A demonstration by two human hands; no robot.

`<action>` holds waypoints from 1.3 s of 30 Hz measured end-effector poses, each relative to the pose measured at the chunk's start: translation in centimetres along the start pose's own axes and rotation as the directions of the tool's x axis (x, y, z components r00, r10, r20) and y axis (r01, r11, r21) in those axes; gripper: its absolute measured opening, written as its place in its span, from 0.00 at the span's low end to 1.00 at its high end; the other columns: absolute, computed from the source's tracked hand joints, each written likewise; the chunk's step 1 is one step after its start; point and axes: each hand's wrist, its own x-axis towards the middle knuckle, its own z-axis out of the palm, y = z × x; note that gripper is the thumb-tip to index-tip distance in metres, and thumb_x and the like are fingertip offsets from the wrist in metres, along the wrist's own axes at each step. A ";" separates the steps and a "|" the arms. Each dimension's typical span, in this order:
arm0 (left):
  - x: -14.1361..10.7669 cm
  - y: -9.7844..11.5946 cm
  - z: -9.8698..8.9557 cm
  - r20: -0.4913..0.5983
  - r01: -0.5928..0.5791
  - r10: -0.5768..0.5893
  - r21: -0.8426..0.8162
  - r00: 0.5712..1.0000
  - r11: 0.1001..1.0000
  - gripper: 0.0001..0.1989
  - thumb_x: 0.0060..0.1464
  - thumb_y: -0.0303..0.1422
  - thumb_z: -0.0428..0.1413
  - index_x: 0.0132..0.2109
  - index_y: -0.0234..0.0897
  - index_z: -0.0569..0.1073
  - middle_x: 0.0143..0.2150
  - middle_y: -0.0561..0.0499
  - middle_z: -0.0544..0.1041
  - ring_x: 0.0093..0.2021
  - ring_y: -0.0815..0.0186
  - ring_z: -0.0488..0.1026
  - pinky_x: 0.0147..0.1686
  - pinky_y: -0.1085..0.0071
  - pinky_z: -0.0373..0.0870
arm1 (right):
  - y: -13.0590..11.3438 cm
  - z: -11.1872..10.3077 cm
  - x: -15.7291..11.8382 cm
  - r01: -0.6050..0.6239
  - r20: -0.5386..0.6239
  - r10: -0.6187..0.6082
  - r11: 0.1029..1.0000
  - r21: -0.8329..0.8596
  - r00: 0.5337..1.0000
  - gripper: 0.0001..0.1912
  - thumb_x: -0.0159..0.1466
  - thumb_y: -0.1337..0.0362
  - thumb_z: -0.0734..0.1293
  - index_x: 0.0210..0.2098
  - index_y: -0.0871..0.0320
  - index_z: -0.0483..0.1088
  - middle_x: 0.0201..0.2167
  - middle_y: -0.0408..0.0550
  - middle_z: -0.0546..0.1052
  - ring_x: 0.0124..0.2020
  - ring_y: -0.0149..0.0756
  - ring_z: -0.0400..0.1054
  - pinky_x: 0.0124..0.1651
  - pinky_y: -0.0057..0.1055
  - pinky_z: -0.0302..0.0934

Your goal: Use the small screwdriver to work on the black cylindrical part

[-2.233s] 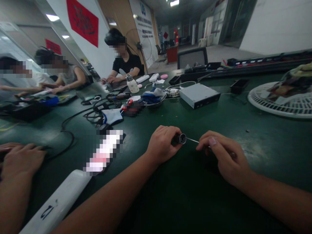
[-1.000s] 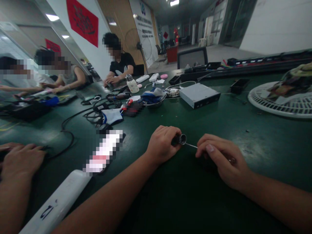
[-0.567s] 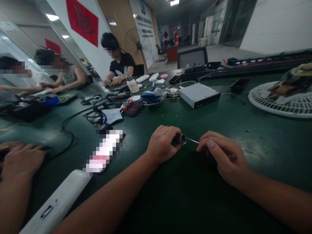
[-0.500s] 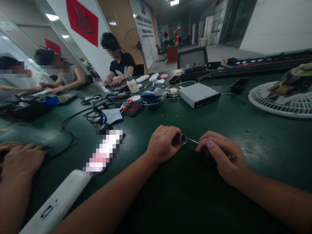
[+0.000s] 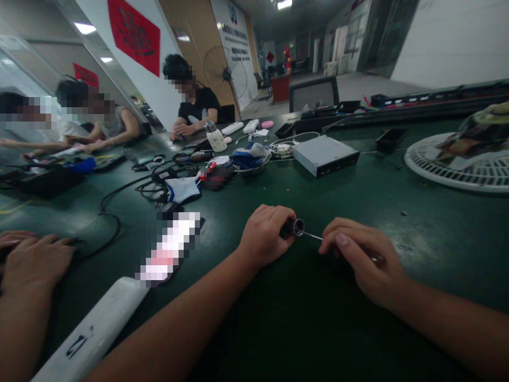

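Clenching a small metal sleeve (image 5: 298,227), the left hand (image 5: 262,236) steadies it while the right hand (image 5: 363,260) pinches a thin steel rod (image 5: 312,235) at its open end, both held low over the green bench mat (image 5: 318,329), apparently for control.

Dark green workbench (image 5: 445,254), silver optical drive (image 5: 325,155), black cables (image 5: 109,212), steel bowl of blue cloth (image 5: 251,171), white fan grille (image 5: 449,172)

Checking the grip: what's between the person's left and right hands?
In the head view, a thin metal rod spans the gap, running from a small metal cylinder in the left hand to the right hand.
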 end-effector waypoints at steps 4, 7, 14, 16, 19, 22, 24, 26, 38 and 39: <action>0.0 -0.1 -0.1 0.003 -0.008 0.008 -0.001 1.000 1.000 0.10 0.51 0.29 0.61 0.41 0.38 0.72 0.36 0.52 0.78 0.36 0.64 0.73 0.40 0.65 0.67 | 0.0 0.1 0.1 -0.004 -0.013 0.004 1.000 -0.004 1.000 0.18 0.73 0.61 0.57 0.31 0.55 0.74 0.31 0.46 0.72 0.28 0.35 0.66 0.30 0.35 0.58; 0.0 -0.1 -0.1 0.001 -0.007 0.007 -0.001 1.000 1.000 0.10 0.51 0.29 0.61 0.41 0.38 0.72 0.36 0.51 0.78 0.36 0.64 0.73 0.40 0.65 0.67 | -0.1 0.2 0.0 -0.008 -0.043 0.008 1.000 -0.016 0.999 0.19 0.73 0.61 0.57 0.31 0.55 0.74 0.30 0.46 0.72 0.28 0.35 0.66 0.30 0.35 0.57; -0.2 0.0 -0.1 0.006 -0.008 0.008 -0.010 1.000 1.000 0.08 0.52 0.30 0.60 0.41 0.38 0.72 0.36 0.51 0.78 0.36 0.65 0.73 0.40 0.65 0.67 | 0.0 0.2 -0.1 -0.008 -0.101 0.005 0.999 -0.032 0.995 0.18 0.73 0.61 0.57 0.31 0.56 0.73 0.30 0.46 0.72 0.29 0.34 0.65 0.31 0.35 0.58; -0.2 0.0 0.0 0.003 -0.006 0.006 -0.008 1.000 1.000 0.08 0.52 0.30 0.60 0.41 0.37 0.72 0.36 0.51 0.78 0.35 0.65 0.73 0.40 0.65 0.66 | 0.1 0.3 -0.1 -0.007 -0.108 0.004 1.000 -0.030 0.994 0.18 0.73 0.62 0.57 0.31 0.56 0.74 0.30 0.46 0.72 0.29 0.33 0.65 0.30 0.35 0.58; -0.2 0.0 0.0 0.007 -0.005 0.005 -0.006 1.000 1.000 0.08 0.52 0.30 0.60 0.41 0.38 0.72 0.36 0.52 0.78 0.35 0.65 0.73 0.40 0.65 0.66 | 0.1 0.3 0.0 -0.004 -0.093 0.001 1.000 -0.024 0.996 0.18 0.73 0.62 0.57 0.32 0.56 0.74 0.31 0.46 0.72 0.30 0.33 0.65 0.31 0.34 0.58; -0.1 0.0 0.1 0.007 -0.007 0.007 0.001 1.000 1.000 0.09 0.52 0.30 0.61 0.41 0.38 0.71 0.36 0.52 0.77 0.35 0.65 0.73 0.40 0.65 0.66 | 0.0 0.2 0.0 0.011 -0.070 -0.012 1.000 -0.010 0.997 0.17 0.73 0.63 0.57 0.33 0.56 0.74 0.33 0.46 0.72 0.30 0.32 0.66 0.31 0.34 0.59; -0.1 -0.1 0.1 0.004 -0.009 0.009 0.004 1.000 1.000 0.09 0.51 0.30 0.61 0.41 0.38 0.71 0.36 0.52 0.77 0.35 0.65 0.73 0.40 0.65 0.66 | 0.0 0.2 0.0 0.016 -0.050 -0.016 1.000 -0.004 0.999 0.17 0.73 0.63 0.57 0.34 0.56 0.74 0.34 0.46 0.72 0.30 0.32 0.65 0.31 0.33 0.58; -0.1 -0.1 0.1 0.006 -0.009 0.009 0.002 1.000 1.000 0.10 0.51 0.29 0.61 0.41 0.38 0.71 0.36 0.52 0.77 0.36 0.65 0.73 0.40 0.65 0.66 | -0.1 0.1 0.0 0.015 -0.029 -0.015 1.000 -0.002 0.999 0.16 0.73 0.63 0.57 0.34 0.56 0.75 0.34 0.46 0.72 0.29 0.32 0.65 0.31 0.33 0.58; 0.0 -0.1 0.1 -0.001 -0.021 0.021 -0.010 1.000 1.000 0.10 0.50 0.28 0.61 0.41 0.37 0.71 0.36 0.52 0.77 0.35 0.65 0.73 0.40 0.66 0.66 | 0.2 0.1 -0.1 0.015 0.005 -0.015 1.000 0.003 1.000 0.17 0.73 0.62 0.57 0.32 0.55 0.74 0.31 0.45 0.71 0.28 0.33 0.65 0.30 0.34 0.58; 0.0 -0.1 0.1 -0.001 -0.022 0.022 -0.007 1.000 1.000 0.10 0.51 0.29 0.61 0.41 0.37 0.71 0.36 0.52 0.77 0.35 0.65 0.73 0.39 0.66 0.65 | 0.2 0.1 -0.1 0.015 -0.003 -0.015 1.000 -0.002 1.000 0.18 0.73 0.62 0.57 0.31 0.55 0.73 0.31 0.45 0.71 0.28 0.33 0.65 0.30 0.34 0.58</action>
